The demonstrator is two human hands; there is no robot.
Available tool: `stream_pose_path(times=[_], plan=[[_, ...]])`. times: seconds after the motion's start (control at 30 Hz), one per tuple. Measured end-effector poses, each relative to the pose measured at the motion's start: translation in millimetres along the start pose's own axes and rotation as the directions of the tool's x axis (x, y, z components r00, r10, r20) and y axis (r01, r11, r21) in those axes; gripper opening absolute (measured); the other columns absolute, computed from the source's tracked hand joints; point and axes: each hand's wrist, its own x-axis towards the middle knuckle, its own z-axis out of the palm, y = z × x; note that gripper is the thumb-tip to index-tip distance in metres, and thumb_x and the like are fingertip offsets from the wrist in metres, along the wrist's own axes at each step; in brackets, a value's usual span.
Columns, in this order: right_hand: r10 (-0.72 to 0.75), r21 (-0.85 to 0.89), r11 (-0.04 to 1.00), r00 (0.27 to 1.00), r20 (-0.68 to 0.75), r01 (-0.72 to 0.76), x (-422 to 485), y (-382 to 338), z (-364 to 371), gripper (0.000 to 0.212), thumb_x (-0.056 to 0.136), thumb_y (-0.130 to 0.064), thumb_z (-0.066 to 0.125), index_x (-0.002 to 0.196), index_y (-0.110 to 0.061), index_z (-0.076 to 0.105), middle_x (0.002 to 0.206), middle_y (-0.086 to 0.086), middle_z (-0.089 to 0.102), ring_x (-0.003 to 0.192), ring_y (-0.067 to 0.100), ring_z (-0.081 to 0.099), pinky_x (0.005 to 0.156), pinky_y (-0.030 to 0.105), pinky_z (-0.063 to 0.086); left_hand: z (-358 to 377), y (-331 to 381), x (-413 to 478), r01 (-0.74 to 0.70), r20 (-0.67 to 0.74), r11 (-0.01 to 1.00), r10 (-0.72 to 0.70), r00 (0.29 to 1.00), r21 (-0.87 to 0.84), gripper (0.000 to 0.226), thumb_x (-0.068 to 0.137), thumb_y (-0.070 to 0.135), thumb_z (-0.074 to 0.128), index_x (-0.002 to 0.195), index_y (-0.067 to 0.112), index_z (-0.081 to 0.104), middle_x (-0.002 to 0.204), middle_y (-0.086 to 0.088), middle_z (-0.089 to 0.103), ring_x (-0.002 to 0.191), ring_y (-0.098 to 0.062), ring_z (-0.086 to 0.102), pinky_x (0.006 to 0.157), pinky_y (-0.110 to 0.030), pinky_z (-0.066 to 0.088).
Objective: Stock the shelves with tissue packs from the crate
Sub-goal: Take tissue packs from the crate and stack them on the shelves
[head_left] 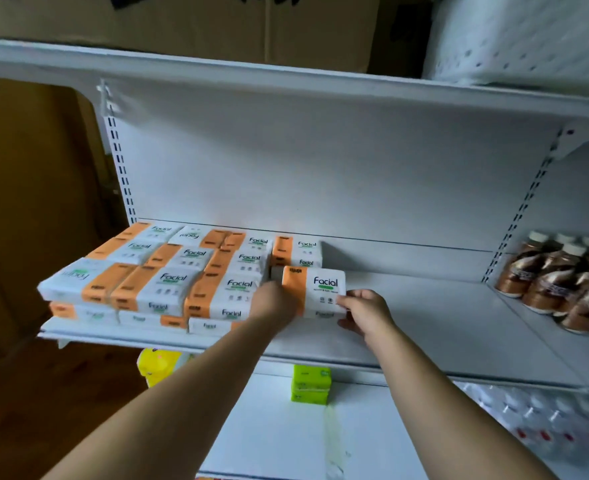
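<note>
"While the shelf (pixel 424 306) carried loosely stacked packs (pixel 168 271) at its left, what risk was judged?"

"A leftward shove could unseat their front row. The tissue pack (pixel 320 287) was held just beside them, long axis along the shelf, orange end leftward; left hand (pixel 274 301) and right hand (pixel 364 311) gripped its ends."

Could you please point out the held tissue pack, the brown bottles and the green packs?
held tissue pack (pixel 322 288): head view, printed face.
brown bottles (pixel 542 289): head view, bottle body.
green packs (pixel 310 382): head view, front side.
</note>
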Motion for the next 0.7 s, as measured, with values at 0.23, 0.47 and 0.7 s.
stream_pose_path(times=[0.23,0.47,0.7], plan=[[0.093,-0.103,0.991,0.995,0.027,-0.09,48,11,22,0.02,0.08,-0.001,0.066,0.07,-0.013,0.052,0.073,0.014,0.061,0.062,0.022,0.057,0.058,0.031,0.046,20,0,41,-0.054,0.162,0.968,0.014,0.987,0.247,0.037,0.087,0.01,0.048,0.122,-0.003,0.052,0.127,-0.019,0.052,0.118,-0.032,0.052,0.098,-0.032,0.042],[0.061,-0.36,0.932,0.996,0.063,-0.034,63,6,29,0.016,0.079,-0.014,0.07,0.068,-0.015,0.057,0.056,0.006,0.054,0.042,0.016,0.04,0.038,0.014,0.027,23,-1,59,-0.224,0.185,0.809,0.145,0.972,0.543,0.04,0.093,0.009,0.039,0.132,0.002,0.046,0.134,-0.017,0.042,0.126,-0.033,0.038,0.105,-0.038,0.035],[0.038,-0.429,0.903,0.997,0.065,-0.007,67,8,39,0.027,0.082,-0.012,0.067,0.059,-0.012,0.052,0.049,0.007,0.049,0.037,0.016,0.039,0.034,0.013,0.026,23,2,65,-0.305,0.209,0.733,0.222,0.952,0.609,0.038,0.095,0.007,0.034,0.13,0.003,0.049,0.132,-0.019,0.047,0.123,-0.034,0.046,0.1,-0.037,0.041]])
